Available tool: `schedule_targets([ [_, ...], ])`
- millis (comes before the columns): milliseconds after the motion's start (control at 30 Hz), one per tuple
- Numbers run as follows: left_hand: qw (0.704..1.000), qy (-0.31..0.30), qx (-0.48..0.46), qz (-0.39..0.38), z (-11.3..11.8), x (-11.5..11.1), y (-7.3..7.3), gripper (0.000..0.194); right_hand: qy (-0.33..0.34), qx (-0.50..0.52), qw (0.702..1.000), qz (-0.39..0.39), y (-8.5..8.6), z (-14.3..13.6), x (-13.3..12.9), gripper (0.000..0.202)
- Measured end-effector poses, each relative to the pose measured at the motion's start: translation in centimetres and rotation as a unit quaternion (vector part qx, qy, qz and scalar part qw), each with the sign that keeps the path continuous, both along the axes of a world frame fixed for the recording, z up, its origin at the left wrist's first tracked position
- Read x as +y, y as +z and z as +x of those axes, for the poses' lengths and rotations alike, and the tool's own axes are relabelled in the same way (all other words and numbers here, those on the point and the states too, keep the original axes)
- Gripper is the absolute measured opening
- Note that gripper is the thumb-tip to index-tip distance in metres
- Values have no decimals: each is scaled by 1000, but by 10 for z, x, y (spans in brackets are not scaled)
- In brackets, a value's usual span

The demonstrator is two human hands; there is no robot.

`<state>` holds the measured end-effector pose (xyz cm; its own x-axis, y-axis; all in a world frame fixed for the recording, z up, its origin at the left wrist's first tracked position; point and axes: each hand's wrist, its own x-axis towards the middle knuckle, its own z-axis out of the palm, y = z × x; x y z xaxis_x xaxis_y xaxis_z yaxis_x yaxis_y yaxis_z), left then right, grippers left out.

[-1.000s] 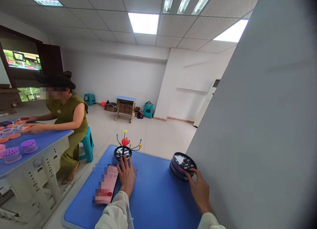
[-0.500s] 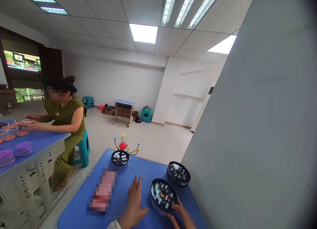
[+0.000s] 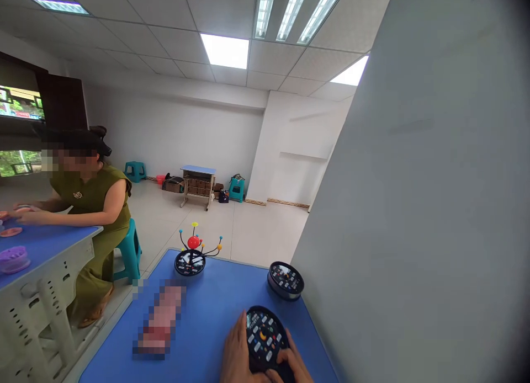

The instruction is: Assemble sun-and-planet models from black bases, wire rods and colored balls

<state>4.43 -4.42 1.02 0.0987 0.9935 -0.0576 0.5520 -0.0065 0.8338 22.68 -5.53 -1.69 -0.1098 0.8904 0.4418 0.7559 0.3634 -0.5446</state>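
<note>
The 2 hands hold 1 round black-rimmed disc [image 3: 264, 329] between them, near the lower edge of the view, over the blue worktop [image 3: 215, 317]. The left hand [image 3: 237, 347] lies along the disc's left side, its fingers close together and pointing up and away, its thumb bent in towards the lower rim. The right hand [image 3: 295, 362] curls around the right side, with fingers bent in over the lower right of the printed face. Neither hand is spread wide; the gap between them is filled by the disc.

The disc's lower edge is partly covered by the fingers, and its underside is out of sight, so I cannot tell whether it rests on the worktop. Both wrists are cut off by the bottom of the frame. The print on the face is too small to read.

Just beyond, near the right edge, stands 1 similar disc-topped base [image 3: 285, 280]. Towards the far left corner is a model with coloured balls on curved arms [image 3: 193, 244], fixed over another round base [image 3: 189, 263]. Nearer, a pinkish oblong [image 3: 159, 322] is blurred into blocks.
</note>
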Motion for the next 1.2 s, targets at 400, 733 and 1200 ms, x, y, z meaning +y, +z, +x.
schedule_targets([
  [400, 998, -8, 41, 44, 0, 0, -14, 114, 7, 149, 989, -9, 31, -11, -17, 28],
  [733, 996, -6, 62, 56, 1, -7, 0, 117, -30, 236, 970, -47, 33, -11, -17, 31],
  [1200, 978, 34, 0, 204, -41, -7, -24, 34, 37, 263, 964, -13, 23, -11, -20, 55],
])
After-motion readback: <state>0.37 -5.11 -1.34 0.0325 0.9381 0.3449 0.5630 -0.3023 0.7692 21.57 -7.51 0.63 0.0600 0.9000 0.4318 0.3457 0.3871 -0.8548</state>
